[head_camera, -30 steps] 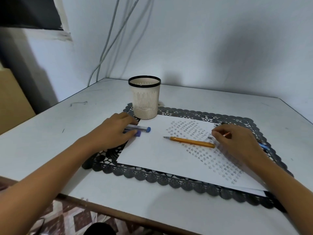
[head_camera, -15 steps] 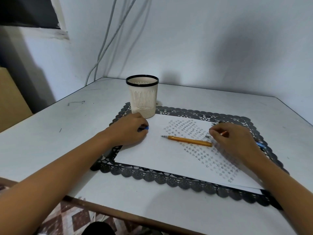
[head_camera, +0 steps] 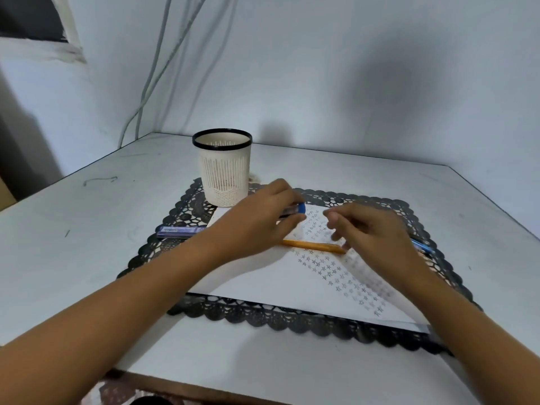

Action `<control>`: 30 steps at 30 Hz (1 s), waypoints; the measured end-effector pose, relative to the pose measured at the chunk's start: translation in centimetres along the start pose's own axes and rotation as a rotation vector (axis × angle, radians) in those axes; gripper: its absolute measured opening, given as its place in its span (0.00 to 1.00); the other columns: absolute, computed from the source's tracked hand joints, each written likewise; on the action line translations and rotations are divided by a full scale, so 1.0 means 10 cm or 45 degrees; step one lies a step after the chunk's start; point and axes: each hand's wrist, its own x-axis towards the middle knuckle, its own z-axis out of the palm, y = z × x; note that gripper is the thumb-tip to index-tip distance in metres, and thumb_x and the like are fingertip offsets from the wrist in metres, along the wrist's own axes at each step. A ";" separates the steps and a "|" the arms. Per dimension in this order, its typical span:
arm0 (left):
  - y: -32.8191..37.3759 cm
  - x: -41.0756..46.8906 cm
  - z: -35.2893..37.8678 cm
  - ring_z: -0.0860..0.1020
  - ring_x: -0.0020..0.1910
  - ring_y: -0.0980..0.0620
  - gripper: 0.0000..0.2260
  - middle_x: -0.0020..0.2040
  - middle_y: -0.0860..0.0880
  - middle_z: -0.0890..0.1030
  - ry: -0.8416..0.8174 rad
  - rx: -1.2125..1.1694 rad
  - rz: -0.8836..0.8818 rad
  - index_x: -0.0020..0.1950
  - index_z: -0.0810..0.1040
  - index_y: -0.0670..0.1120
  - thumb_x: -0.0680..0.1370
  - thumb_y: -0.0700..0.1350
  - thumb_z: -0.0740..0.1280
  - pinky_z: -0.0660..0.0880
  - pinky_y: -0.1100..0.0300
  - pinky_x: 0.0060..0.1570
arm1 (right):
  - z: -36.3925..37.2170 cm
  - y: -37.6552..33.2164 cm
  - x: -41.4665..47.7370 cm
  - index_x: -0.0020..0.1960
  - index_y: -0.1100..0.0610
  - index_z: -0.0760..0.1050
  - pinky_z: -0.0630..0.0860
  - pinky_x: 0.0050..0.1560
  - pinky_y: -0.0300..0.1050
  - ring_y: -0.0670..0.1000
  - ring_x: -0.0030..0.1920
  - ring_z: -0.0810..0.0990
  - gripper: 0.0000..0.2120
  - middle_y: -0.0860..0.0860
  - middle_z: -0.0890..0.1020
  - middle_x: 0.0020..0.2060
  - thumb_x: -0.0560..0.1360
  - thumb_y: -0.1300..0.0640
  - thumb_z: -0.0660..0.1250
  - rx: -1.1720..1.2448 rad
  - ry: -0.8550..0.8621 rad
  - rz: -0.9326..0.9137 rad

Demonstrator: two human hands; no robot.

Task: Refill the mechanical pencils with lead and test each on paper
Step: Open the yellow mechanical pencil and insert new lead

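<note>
While hands [head_camera: 257, 226] [head_camera: 371, 229] hover, orange pencil [head_camera: 314, 246] lies between them.

Honestly there's nothing you can actually read here: your paper [head_camera: 251, 276] only carries rows of little pencilled star marks [head_camera: 324, 268] running from 12 toward 5 o'clock, and the print on the lead case [head_camera: 181, 231] at its 9 o'clock is too blurred.

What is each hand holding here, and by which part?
The left hand grips the lead tube round its body, blue-capped end sticking out. The right hand seems to hold nothing.
</note>
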 end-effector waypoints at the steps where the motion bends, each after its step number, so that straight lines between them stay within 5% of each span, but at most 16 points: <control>1: 0.03 0.02 0.05 0.70 0.44 0.58 0.11 0.47 0.55 0.69 0.001 -0.017 0.037 0.56 0.76 0.43 0.77 0.47 0.65 0.68 0.67 0.44 | 0.00 -0.02 -0.01 0.48 0.47 0.78 0.77 0.37 0.30 0.37 0.35 0.80 0.04 0.42 0.82 0.37 0.75 0.53 0.65 0.050 -0.030 0.040; 5: 0.04 -0.03 0.22 0.74 0.44 0.56 0.16 0.48 0.51 0.74 -0.005 -0.093 0.096 0.56 0.77 0.43 0.76 0.52 0.60 0.73 0.62 0.43 | 0.03 -0.05 0.00 0.45 0.53 0.80 0.78 0.35 0.33 0.42 0.32 0.81 0.06 0.47 0.83 0.33 0.74 0.52 0.66 0.127 -0.126 0.146; 9: 0.02 -0.06 0.28 0.74 0.43 0.58 0.15 0.48 0.49 0.76 0.044 -0.167 0.152 0.55 0.78 0.42 0.76 0.50 0.61 0.71 0.67 0.42 | 0.04 -0.03 0.01 0.45 0.58 0.80 0.81 0.36 0.41 0.54 0.37 0.83 0.04 0.56 0.84 0.36 0.73 0.59 0.67 0.455 -0.179 0.356; 18: 0.00 -0.16 0.30 0.76 0.46 0.56 0.21 0.49 0.48 0.78 0.078 -0.101 0.122 0.63 0.73 0.43 0.75 0.53 0.60 0.74 0.61 0.45 | 0.09 -0.05 0.00 0.46 0.63 0.79 0.81 0.37 0.40 0.54 0.37 0.83 0.04 0.59 0.84 0.35 0.74 0.65 0.66 0.759 -0.167 0.496; 23: -0.04 -0.17 0.28 0.73 0.40 0.59 0.14 0.43 0.51 0.77 0.135 -0.159 0.111 0.55 0.77 0.44 0.76 0.51 0.61 0.72 0.62 0.38 | 0.07 -0.02 0.03 0.45 0.64 0.80 0.80 0.35 0.39 0.52 0.35 0.84 0.07 0.61 0.84 0.37 0.70 0.64 0.66 1.072 -0.234 0.675; 30: -0.03 -0.17 0.29 0.75 0.40 0.59 0.12 0.43 0.51 0.77 0.202 -0.329 0.088 0.55 0.78 0.45 0.76 0.50 0.63 0.73 0.64 0.39 | 0.08 -0.01 0.02 0.41 0.68 0.81 0.81 0.32 0.41 0.52 0.30 0.83 0.09 0.62 0.82 0.32 0.65 0.64 0.66 1.438 -0.270 0.856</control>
